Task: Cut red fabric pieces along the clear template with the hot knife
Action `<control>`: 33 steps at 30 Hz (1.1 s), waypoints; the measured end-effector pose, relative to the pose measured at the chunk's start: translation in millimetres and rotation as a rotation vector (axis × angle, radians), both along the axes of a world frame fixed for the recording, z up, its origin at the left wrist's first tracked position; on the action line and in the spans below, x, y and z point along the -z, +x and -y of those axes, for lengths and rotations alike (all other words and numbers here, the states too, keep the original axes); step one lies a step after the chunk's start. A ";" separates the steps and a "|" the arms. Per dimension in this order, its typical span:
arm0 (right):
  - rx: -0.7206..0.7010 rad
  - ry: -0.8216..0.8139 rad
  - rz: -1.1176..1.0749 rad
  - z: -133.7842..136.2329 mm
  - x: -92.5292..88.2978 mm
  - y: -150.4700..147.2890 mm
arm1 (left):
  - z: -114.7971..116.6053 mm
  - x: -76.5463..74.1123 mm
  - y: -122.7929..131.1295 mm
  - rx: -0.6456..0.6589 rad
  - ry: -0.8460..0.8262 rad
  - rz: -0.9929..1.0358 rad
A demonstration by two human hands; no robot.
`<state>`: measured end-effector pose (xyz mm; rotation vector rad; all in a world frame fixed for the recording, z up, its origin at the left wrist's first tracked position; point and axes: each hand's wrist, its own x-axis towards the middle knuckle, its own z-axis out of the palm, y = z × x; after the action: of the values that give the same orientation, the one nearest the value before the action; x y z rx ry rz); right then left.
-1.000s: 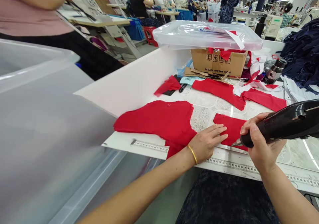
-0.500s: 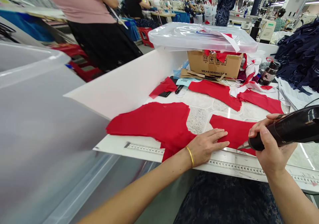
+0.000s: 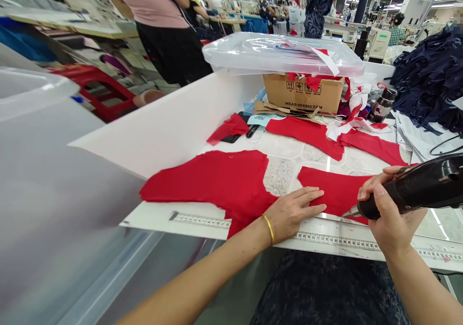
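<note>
Lying flat: the red strip [image 3: 336, 185] was on the worktop [image 3: 152, 214], beyond the measuring tape [image 3: 336, 240], whose small numbers ran along the front edge.
Right hand [image 3: 394, 223]: it gripped a black tool [image 3: 427, 182], tip at the strip's near edge.
Left hand [image 3: 291, 216]: it lay open, palm down, fingertips on the strip.
Carton [image 3: 304, 93]: behind, it read "MEAS:30X30X15 CM".

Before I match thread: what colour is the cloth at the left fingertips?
Red cloth, best seen in the head view.
</note>
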<state>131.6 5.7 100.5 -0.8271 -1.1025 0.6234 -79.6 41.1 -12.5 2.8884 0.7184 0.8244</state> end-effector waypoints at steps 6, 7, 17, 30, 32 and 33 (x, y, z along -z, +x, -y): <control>0.038 0.013 -0.004 1.6 -1.0 13.3 | 0.3 -6.6 -0.8 0.007 -0.014 0.003; 0.044 0.009 0.001 1.6 0.0 13.8 | 0.6 -10.1 -1.4 0.011 -0.026 -0.012; 0.057 -0.016 -0.006 6.7 -4.9 27.6 | 2.5 -27.6 -4.3 -0.018 -0.012 0.053; 0.082 -0.019 -0.006 11.4 -3.7 35.7 | 4.5 -27.9 -5.2 -0.061 0.006 0.072; 0.074 -0.004 -0.035 8.4 -7.3 35.6 | 7.7 -30.0 -3.5 -0.079 -0.003 0.053; 0.076 0.001 -0.044 5.7 -9.1 34.8 | 9.9 -31.5 -2.0 -0.085 -0.008 0.042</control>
<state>166.4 0.0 109.6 -0.8474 -1.0262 0.5748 -81.5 31.2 19.1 2.8423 0.8436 0.8862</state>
